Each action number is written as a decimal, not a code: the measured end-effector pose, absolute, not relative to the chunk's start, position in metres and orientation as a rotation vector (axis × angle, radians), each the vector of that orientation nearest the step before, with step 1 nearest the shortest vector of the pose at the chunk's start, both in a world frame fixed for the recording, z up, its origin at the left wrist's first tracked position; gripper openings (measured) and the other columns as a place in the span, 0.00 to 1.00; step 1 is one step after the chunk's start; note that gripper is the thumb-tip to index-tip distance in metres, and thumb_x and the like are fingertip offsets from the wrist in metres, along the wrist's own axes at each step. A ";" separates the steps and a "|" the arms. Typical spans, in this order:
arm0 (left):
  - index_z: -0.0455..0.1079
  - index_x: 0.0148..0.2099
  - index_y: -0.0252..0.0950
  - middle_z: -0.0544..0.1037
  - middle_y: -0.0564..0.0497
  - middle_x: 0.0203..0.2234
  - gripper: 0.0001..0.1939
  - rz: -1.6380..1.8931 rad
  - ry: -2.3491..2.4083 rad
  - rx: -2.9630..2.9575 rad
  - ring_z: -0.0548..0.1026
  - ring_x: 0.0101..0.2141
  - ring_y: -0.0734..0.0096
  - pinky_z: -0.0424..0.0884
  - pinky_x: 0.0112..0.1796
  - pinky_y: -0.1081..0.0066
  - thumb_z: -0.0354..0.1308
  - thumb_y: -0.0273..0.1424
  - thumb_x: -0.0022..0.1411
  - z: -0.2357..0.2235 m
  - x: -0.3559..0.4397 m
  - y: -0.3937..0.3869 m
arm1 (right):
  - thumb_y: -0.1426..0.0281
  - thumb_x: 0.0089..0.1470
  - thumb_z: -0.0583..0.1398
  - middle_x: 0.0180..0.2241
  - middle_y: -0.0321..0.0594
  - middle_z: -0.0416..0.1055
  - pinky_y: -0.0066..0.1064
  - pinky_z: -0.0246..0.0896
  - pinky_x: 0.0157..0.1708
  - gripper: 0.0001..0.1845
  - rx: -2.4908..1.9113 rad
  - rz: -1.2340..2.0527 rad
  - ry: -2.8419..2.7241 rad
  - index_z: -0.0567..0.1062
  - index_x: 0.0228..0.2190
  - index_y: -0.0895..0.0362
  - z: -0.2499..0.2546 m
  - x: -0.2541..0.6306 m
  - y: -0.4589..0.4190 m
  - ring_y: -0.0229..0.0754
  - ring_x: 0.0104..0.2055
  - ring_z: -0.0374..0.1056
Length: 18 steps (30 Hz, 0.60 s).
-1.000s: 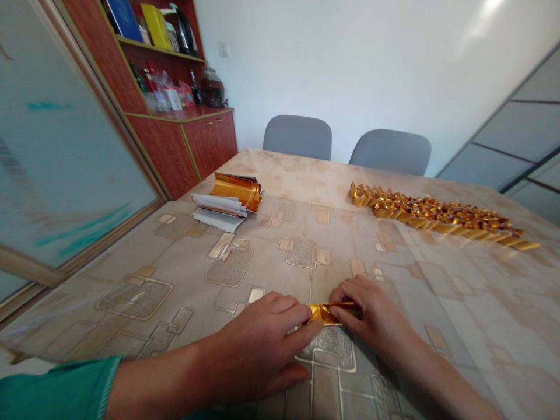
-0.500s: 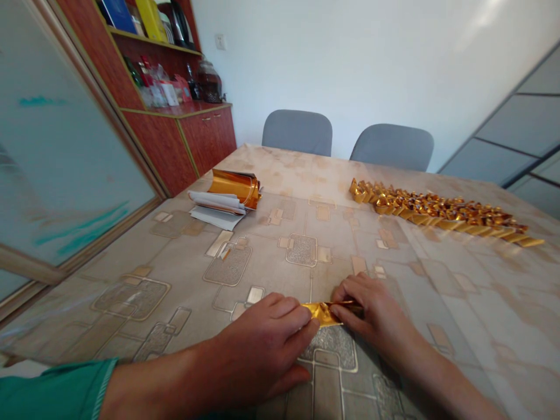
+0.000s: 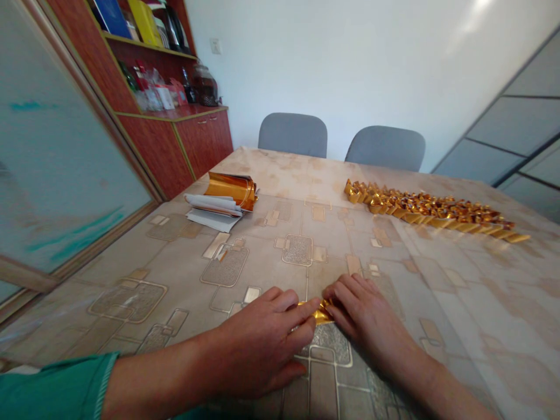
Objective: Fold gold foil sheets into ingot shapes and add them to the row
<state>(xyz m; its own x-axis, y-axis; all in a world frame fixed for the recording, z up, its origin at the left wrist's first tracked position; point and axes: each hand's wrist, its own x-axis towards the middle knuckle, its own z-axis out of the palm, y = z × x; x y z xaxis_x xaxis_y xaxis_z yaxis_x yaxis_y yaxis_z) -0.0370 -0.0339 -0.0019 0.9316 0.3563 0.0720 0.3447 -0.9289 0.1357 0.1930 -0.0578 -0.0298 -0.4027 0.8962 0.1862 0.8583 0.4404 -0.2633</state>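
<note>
A small folded piece of gold foil paper (image 3: 322,315) lies low over the table, mostly covered by my fingers. My left hand (image 3: 273,338) grips its left end, with the index finger stretched along the top. At the other end, my right hand (image 3: 361,306) is closed on the foil, thumb and fingers pressed together near its middle. Farther off to the right stand rows of folded gold foil pieces (image 3: 429,210). On the far left part of the table rests a stack of gold foil sheets (image 3: 230,188), curled, with white-backed sheets (image 3: 214,213) beside it.
The table (image 3: 280,280) has a patterned cover under a clear sheet. A tiny paper scrap (image 3: 221,254) lies on it. Two grey chairs (image 3: 292,134) stand at the far edge. A red cabinet (image 3: 201,140) holding bottles and a jar stands back left, near a sliding glass door (image 3: 65,157).
My right hand has shifted left along the foil, closer to my left hand. My left index finger has stretched forward over it, so less foil shows. The view has turned slightly.
</note>
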 end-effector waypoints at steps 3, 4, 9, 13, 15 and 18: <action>0.67 0.54 0.35 0.72 0.43 0.54 0.22 0.160 0.519 2.989 0.69 0.43 0.58 0.66 0.43 0.60 0.61 0.41 0.62 -0.003 -0.038 -0.034 | 0.69 0.62 0.58 0.33 0.40 0.69 0.37 0.57 0.37 0.03 -1.501 0.102 -2.420 0.70 0.34 0.55 -0.030 0.193 -0.058 0.47 0.37 0.64; 0.66 0.56 0.35 0.71 0.43 0.55 0.24 0.168 0.504 2.998 0.69 0.44 0.58 0.66 0.43 0.60 0.61 0.41 0.62 -0.004 -0.039 -0.033 | 0.69 0.63 0.57 0.33 0.41 0.69 0.37 0.58 0.38 0.03 -1.503 0.080 -2.424 0.70 0.35 0.55 -0.030 0.192 -0.058 0.47 0.37 0.64; 0.56 0.66 0.36 0.66 0.41 0.61 0.33 0.225 0.442 3.014 0.69 0.48 0.56 0.64 0.48 0.59 0.60 0.40 0.63 -0.007 -0.043 -0.030 | 0.69 0.60 0.59 0.35 0.43 0.69 0.41 0.58 0.40 0.05 -1.536 0.029 -2.439 0.71 0.39 0.56 -0.029 0.188 -0.063 0.50 0.39 0.63; 0.58 0.65 0.38 0.66 0.43 0.62 0.33 0.200 0.471 2.984 0.69 0.48 0.56 0.64 0.48 0.58 0.61 0.39 0.62 -0.004 -0.044 -0.030 | 0.69 0.59 0.61 0.37 0.44 0.69 0.43 0.57 0.41 0.08 -1.572 0.060 -2.412 0.70 0.41 0.56 -0.028 0.186 -0.068 0.52 0.41 0.62; 0.59 0.65 0.39 0.66 0.45 0.61 0.32 0.203 0.493 2.947 0.68 0.47 0.56 0.64 0.48 0.58 0.61 0.39 0.62 -0.004 -0.044 -0.032 | 0.69 0.59 0.61 0.38 0.44 0.69 0.43 0.57 0.42 0.08 -1.576 0.122 -2.388 0.70 0.41 0.56 -0.027 0.187 -0.068 0.51 0.42 0.62; 0.62 0.63 0.40 0.68 0.46 0.60 0.29 0.257 0.520 2.883 0.68 0.47 0.57 0.64 0.47 0.59 0.61 0.41 0.62 -0.007 -0.043 -0.032 | 0.68 0.61 0.60 0.39 0.42 0.69 0.41 0.58 0.44 0.07 -1.521 0.301 -2.332 0.70 0.41 0.56 -0.023 0.193 -0.063 0.48 0.43 0.63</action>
